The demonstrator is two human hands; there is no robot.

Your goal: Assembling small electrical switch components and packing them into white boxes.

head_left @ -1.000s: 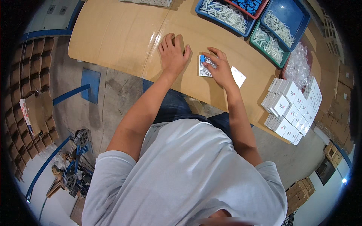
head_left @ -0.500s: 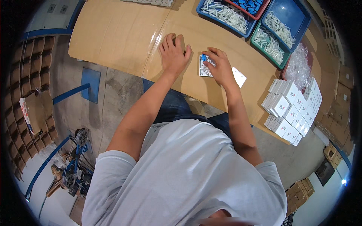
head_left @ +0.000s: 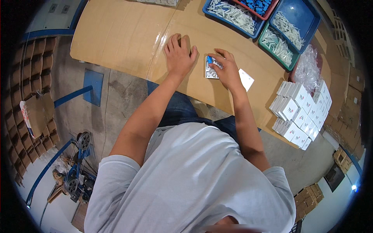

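Note:
My left hand (head_left: 179, 54) lies palm down on the brown tabletop, its fingers spread and holding nothing. To the right of it, my right hand (head_left: 226, 69) reaches over a small white box (head_left: 210, 74) whose inside has white parts in it. At the box's upper left corner, my right thumb and index finger close around a small blue plastic piece (head_left: 210, 60). Its lower end is inside the box and partly hidden. A flat white lid or card (head_left: 246, 80) rests beside my right wrist.
Trays at the far right hold small parts: a blue tray (head_left: 223, 24) and a green tray (head_left: 289, 66) of white sticks, a red tray (head_left: 261, 16) of blue pieces. Clear plastic bags (head_left: 309, 68) lie near stacked white boxes (head_left: 301, 112) along the right edge.
The blue piece and my right fingertips have shifted very slightly at the box's upper left corner. My left hand stays where it was.

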